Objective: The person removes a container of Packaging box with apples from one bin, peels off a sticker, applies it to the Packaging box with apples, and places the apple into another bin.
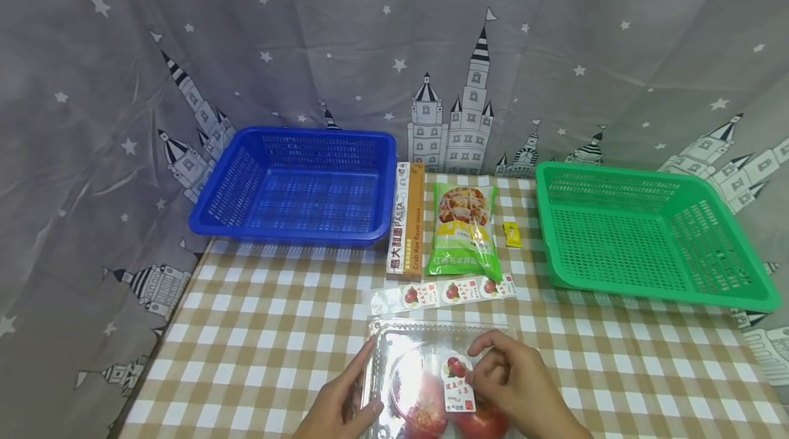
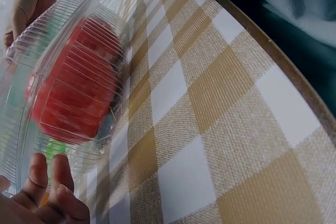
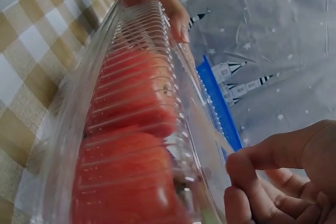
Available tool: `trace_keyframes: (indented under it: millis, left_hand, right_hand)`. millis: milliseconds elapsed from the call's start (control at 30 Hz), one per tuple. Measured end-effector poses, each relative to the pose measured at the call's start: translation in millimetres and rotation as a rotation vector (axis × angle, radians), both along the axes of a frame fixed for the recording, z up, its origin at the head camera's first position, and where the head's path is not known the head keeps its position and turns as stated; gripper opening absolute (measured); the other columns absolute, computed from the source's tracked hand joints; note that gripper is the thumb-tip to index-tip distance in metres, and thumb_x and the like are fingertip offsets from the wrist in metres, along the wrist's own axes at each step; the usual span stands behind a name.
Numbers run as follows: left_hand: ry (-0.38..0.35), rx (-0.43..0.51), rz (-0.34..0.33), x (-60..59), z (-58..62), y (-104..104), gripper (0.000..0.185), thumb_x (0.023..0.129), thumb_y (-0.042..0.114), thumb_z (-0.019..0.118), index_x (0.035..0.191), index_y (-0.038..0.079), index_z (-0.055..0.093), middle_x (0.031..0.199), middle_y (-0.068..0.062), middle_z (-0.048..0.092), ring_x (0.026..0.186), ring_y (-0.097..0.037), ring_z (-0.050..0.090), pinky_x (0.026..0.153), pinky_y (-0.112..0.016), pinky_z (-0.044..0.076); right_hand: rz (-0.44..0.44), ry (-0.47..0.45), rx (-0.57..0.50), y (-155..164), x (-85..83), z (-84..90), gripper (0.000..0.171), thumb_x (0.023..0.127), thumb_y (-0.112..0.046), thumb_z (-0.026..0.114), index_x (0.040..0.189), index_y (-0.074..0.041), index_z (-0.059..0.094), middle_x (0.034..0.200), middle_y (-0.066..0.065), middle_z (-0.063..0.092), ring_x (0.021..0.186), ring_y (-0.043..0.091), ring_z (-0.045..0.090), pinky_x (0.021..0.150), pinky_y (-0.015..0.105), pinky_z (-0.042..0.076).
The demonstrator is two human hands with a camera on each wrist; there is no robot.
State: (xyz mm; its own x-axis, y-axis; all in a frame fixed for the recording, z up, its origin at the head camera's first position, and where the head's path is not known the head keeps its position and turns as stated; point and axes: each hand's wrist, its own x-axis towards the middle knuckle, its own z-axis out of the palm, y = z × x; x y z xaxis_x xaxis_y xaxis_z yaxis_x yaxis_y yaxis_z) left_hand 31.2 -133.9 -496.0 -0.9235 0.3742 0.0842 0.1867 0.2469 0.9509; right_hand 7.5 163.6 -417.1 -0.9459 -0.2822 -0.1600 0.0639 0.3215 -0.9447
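A clear plastic box (image 1: 385, 364) with red apples (image 3: 128, 177) inside lies at the table's near edge, its lid down. My left hand (image 1: 342, 394) holds the box at its left side, thumb over the lid's edge and fingers along the wall. On the right, my right hand (image 1: 518, 381) pinches the edge of a white sticker (image 1: 457, 394) printed with a red apple, over the lid. In the right wrist view, the sticker shows edge-on at the fingertips (image 3: 237, 167). Just behind the box lies a strip of similar stickers (image 1: 453, 292).
A blue basket (image 1: 290, 233) stands at the back left, a green basket (image 1: 653, 294) at the back right. Between them lie a pasta box (image 1: 407, 220), a green and yellow food bag (image 1: 462, 230) and a small yellow packet (image 1: 511, 234). A checked cloth (image 1: 246, 329) covers the table.
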Motion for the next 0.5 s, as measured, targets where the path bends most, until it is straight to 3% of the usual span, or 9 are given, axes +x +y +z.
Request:
trace_keyframes:
  millis: [333, 500]
  left_hand:
    - [-0.041, -0.035, 0.013, -1.2, 1.5, -0.4, 0.077, 0.091, 0.015, 0.068, 0.156, 0.015, 0.028, 0.074, 0.009, 0.041, 0.056, 0.005, 0.036, 0.042, -0.02, 0.04]
    - [-0.059, -0.048, 0.013, -1.8, 3.7, -0.1, 0.076, 0.091, 0.015, 0.068, 0.156, 0.015, 0.027, 0.075, 0.009, 0.042, 0.056, 0.005, 0.037, 0.042, -0.02, 0.041]
  right_hand:
    - [0.043, 0.193, 0.206, -6.5, -5.0, 1.7, 0.025, 0.075, 0.01, 0.061, 0.083, -0.013, 0.062, 0.059, -0.012, 0.051, 0.048, -0.001, 0.045, 0.043, 0.023, 0.043]
    - [0.039, 0.2, 0.283, -8.2, -4.8, 3.5, 0.024, 0.073, 0.005, 0.065, 0.079, -0.018, 0.061, 0.057, -0.014, 0.048, 0.047, -0.002, 0.043, 0.043, 0.022, 0.04]
